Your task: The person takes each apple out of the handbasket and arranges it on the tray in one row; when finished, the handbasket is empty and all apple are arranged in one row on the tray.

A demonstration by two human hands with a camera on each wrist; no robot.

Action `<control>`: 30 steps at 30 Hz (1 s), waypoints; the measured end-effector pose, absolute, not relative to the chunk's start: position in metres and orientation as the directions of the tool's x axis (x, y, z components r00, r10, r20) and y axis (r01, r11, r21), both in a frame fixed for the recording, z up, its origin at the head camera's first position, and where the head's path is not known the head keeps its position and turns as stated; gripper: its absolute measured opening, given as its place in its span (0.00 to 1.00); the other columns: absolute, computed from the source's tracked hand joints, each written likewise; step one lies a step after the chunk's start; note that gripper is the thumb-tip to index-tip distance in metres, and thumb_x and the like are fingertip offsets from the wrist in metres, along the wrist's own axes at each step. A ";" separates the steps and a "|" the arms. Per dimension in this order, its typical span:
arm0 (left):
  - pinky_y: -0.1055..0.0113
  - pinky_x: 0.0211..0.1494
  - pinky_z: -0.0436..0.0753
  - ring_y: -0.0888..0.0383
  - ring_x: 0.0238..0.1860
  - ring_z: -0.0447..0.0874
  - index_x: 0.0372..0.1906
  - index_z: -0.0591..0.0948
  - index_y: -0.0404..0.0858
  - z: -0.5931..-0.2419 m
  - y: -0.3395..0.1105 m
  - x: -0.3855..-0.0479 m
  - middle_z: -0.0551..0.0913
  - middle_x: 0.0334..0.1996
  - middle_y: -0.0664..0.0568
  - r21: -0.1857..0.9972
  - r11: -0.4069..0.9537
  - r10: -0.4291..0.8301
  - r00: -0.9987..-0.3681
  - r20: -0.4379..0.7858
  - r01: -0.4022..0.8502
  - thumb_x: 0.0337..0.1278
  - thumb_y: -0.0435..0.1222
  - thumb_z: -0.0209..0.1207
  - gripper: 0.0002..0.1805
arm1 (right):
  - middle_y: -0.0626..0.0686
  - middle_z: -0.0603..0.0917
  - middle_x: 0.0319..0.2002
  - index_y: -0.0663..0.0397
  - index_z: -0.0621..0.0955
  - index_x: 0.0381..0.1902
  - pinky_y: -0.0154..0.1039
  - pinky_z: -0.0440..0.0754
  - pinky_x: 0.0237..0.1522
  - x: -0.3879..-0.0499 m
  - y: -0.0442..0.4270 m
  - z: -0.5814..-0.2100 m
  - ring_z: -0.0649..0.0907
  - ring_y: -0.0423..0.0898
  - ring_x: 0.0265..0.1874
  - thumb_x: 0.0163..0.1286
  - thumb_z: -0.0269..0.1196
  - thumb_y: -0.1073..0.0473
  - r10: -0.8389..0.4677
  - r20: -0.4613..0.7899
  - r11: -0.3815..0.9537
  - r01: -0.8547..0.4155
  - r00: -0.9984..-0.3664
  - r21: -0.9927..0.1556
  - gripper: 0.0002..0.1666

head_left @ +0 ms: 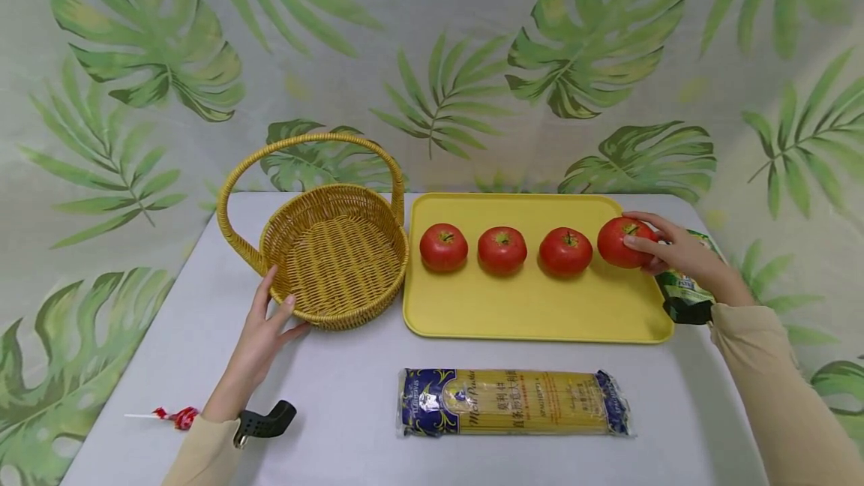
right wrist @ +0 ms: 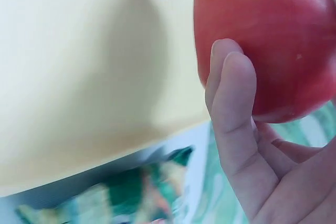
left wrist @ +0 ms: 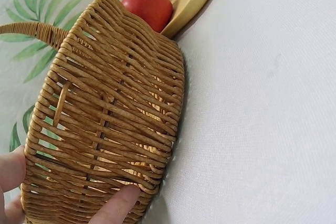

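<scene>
In the head view, my right hand (head_left: 675, 250) grips a red tomato (head_left: 616, 240) over the right end of a yellow tray (head_left: 540, 313). The right wrist view shows that tomato (right wrist: 268, 40) held by the fingers, apart from the tray, with a shadow below. Three more tomatoes (head_left: 565, 251) sit in a row on the tray. My left hand (head_left: 259, 336) holds the near left edge of a round wicker basket (head_left: 344, 261). In the left wrist view, one digit presses the basket's outer wall (left wrist: 105, 124) and others reach over its rim. Nothing lies inside the basket.
A packet of spaghetti (head_left: 516, 402) lies in front of the tray. At the left is a red-wrapped lollipop (head_left: 182, 417). A green packet (head_left: 685, 287) lies by the tray's right edge, partly behind my right hand. The basket's tall handle (head_left: 310, 138) arches upward.
</scene>
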State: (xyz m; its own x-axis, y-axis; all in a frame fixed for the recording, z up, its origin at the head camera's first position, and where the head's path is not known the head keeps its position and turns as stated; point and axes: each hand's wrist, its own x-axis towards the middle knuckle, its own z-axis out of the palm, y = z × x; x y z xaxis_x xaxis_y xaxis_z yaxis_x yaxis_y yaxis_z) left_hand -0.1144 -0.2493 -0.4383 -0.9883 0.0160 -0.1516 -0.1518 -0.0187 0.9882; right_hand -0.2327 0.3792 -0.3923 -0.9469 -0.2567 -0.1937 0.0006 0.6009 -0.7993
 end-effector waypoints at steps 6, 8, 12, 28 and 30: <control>0.44 0.60 0.70 0.37 0.69 0.50 0.76 0.34 0.53 -0.438 -0.249 -0.116 0.22 0.73 0.49 0.987 -0.012 0.020 -0.987 -0.159 -0.159 0.75 0.39 0.44 0.39 | 0.72 0.66 0.54 0.55 0.51 0.75 0.47 0.85 0.36 -0.226 0.387 -0.407 0.82 0.59 0.33 0.74 0.55 0.49 -0.249 -0.219 0.631 0.013 -0.943 -0.776 0.40; 0.44 0.60 0.70 0.37 0.70 0.49 0.76 0.34 0.53 -0.439 -0.249 -0.116 0.22 0.73 0.49 0.987 -0.010 0.024 -0.987 -0.158 -0.158 0.75 0.39 0.43 0.38 | 0.72 0.65 0.55 0.55 0.52 0.75 0.46 0.85 0.36 -0.224 0.387 -0.408 0.82 0.58 0.33 0.73 0.55 0.48 -0.244 -0.230 0.638 0.022 -0.942 -0.770 0.41; 0.44 0.60 0.70 0.38 0.70 0.49 0.76 0.34 0.53 -0.439 -0.248 -0.117 0.22 0.73 0.50 0.988 -0.007 0.030 -0.987 -0.157 -0.157 0.74 0.40 0.44 0.39 | 0.72 0.63 0.57 0.54 0.52 0.74 0.46 0.85 0.35 -0.221 0.387 -0.409 0.81 0.58 0.33 0.73 0.56 0.48 -0.244 -0.252 0.651 0.035 -0.936 -0.758 0.41; 0.47 0.62 0.69 0.36 0.69 0.52 0.77 0.37 0.47 -0.425 -0.248 -0.113 0.27 0.74 0.45 0.979 0.132 -0.006 -0.987 -0.158 -0.157 0.75 0.43 0.42 0.37 | 0.77 0.48 0.66 0.52 0.41 0.76 0.45 0.85 0.39 -0.218 0.381 -0.410 0.82 0.60 0.37 0.73 0.57 0.53 -0.267 -0.265 0.583 0.064 -0.927 -0.810 0.48; 0.47 0.60 0.71 0.34 0.67 0.54 0.77 0.42 0.42 -0.416 -0.249 -0.109 0.33 0.74 0.38 0.956 0.261 -0.030 -0.991 -0.130 -0.133 0.75 0.43 0.42 0.35 | 0.78 0.47 0.66 0.52 0.41 0.76 0.45 0.85 0.38 -0.216 0.380 -0.407 0.83 0.59 0.34 0.73 0.56 0.55 -0.268 -0.219 0.566 0.030 -0.938 -0.824 0.46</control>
